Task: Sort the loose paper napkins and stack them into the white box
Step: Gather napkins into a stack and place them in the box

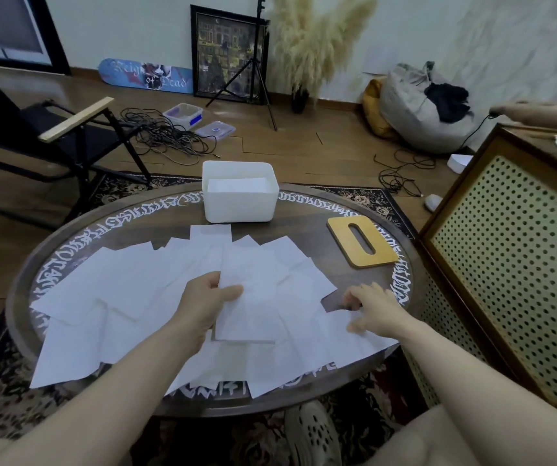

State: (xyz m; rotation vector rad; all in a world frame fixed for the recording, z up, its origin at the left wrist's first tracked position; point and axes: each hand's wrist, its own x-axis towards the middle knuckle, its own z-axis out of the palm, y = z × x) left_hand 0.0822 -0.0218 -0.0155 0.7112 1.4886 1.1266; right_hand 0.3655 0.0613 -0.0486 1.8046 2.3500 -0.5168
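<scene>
L hand (208, 299) w/ napkin (248, 297) (pinched), R hand (369, 311) on napkins (129, 290).

Both forearms are bare, with no sleeve in view. The left hand (208, 297) and the right hand (369, 309) carry no ring, watch or glove.

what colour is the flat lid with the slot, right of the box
Light yellow-tan wood; the lid shows plainly in the head view.
</scene>
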